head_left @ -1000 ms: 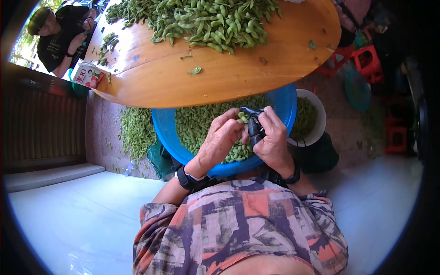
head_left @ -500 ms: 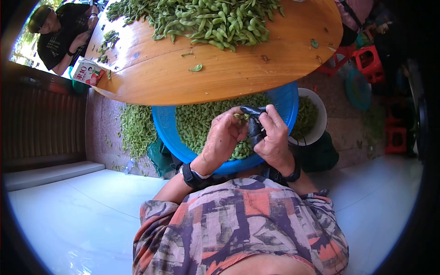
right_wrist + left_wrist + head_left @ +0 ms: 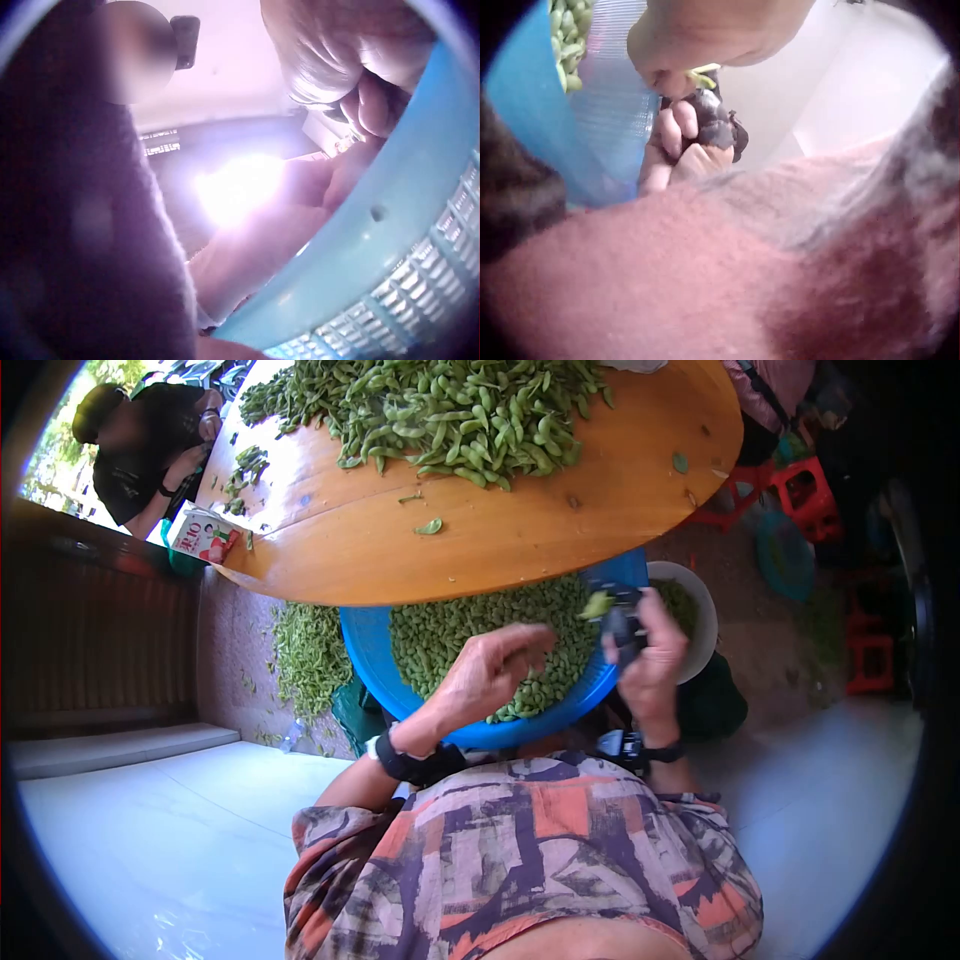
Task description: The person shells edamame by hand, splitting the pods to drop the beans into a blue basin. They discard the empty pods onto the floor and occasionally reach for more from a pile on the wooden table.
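My right hand (image 3: 655, 660), with black covers on its thumb and a finger, pinches a green bean pod (image 3: 597, 605) by the right rim of the blue basket (image 3: 362, 660). The pod is blurred by motion. My left hand (image 3: 490, 672) hovers over the shelled green beans (image 3: 430, 630) in the basket, fingers loosely bent, with nothing visible in them. In the left wrist view, the black thumb cover (image 3: 716, 133) appears close below the left hand, with a bit of green between. Basket rim and glare hide much in the right wrist view.
An orange wooden table (image 3: 420, 565) overhangs the basket's far side, bearing a heap of pods (image 3: 460, 420) and a printed carton (image 3: 203, 535). A white bucket (image 3: 708, 620) stands right of the basket. Green husks (image 3: 305, 650) lie on the floor at left. A person (image 3: 150, 450) sits across the table.
My hands were together over the basket, working at a pod. They have parted: the right hand has swung rightward with the pod, while the left stays over the beans.
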A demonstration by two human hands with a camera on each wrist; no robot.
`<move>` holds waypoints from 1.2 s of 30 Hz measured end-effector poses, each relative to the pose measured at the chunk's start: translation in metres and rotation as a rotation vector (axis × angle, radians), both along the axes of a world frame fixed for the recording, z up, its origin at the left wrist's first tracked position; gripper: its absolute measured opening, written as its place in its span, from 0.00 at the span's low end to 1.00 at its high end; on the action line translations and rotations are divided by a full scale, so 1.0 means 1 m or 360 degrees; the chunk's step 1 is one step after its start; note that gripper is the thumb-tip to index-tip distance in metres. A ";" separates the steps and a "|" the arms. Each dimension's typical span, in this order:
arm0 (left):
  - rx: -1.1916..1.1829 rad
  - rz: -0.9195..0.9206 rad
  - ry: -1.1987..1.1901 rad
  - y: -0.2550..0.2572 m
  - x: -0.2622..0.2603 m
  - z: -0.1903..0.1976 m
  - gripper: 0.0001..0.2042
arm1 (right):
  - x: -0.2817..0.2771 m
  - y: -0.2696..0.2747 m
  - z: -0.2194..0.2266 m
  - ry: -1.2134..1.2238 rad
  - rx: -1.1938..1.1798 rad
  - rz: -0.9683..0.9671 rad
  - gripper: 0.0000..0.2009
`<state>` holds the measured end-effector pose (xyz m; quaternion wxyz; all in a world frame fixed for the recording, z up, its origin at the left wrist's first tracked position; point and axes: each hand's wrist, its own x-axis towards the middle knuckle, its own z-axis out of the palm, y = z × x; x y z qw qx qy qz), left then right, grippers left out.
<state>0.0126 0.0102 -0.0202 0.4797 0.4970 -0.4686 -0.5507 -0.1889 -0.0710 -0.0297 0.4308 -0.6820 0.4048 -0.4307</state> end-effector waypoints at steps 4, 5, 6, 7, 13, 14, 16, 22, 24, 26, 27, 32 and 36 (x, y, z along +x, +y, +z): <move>-0.0386 -0.0468 -0.0952 -0.013 0.038 0.047 0.07 | -0.059 -0.032 0.041 0.0672 -0.0396 -0.0356 0.15; -0.0378 -0.0399 -0.1018 -0.021 0.047 0.061 0.07 | -0.073 -0.037 0.039 0.0870 -0.0328 -0.0434 0.19; -0.0480 -0.0182 -0.1222 -0.033 0.055 0.066 0.08 | -0.083 -0.039 0.041 0.0965 -0.0234 -0.0474 0.21; -0.0579 0.0040 -0.1418 -0.048 0.064 0.070 0.09 | -0.087 -0.039 0.043 0.0958 -0.0244 -0.0476 0.21; -0.1028 0.0136 -0.2086 -0.118 0.102 0.057 0.12 | -0.090 -0.038 0.030 0.1085 -0.0242 -0.0489 0.15; -0.0943 0.0093 -0.2107 -0.119 0.102 0.057 0.12 | -0.085 -0.036 0.031 0.1036 -0.0212 -0.0494 0.16; -0.0729 0.0099 -0.2022 -0.115 0.103 0.054 0.15 | -0.074 -0.031 0.030 0.0949 -0.0263 -0.0454 0.16; -0.0748 0.0166 -0.1961 -0.113 0.108 0.051 0.17 | -0.041 -0.026 0.040 0.0641 -0.0326 -0.0162 0.15; -0.0717 0.0159 -0.2020 -0.113 0.112 0.052 0.16 | -0.029 -0.026 0.040 0.0567 -0.0374 -0.0120 0.15; -0.0679 0.0165 -0.2077 -0.115 0.115 0.052 0.16 | -0.024 -0.024 0.040 0.0524 -0.0379 -0.0029 0.15; -0.0650 0.0161 -0.2122 -0.118 0.117 0.051 0.15 | -0.021 -0.023 0.038 0.0527 -0.0379 -0.0024 0.15; -0.0755 0.0171 -0.2028 -0.115 0.121 0.048 0.14 | -0.009 -0.018 0.035 0.0468 -0.0383 0.0091 0.17; -0.0588 0.0257 -0.1604 -0.087 0.084 0.075 0.11 | 0.003 -0.016 0.035 0.0333 -0.0312 0.0196 0.16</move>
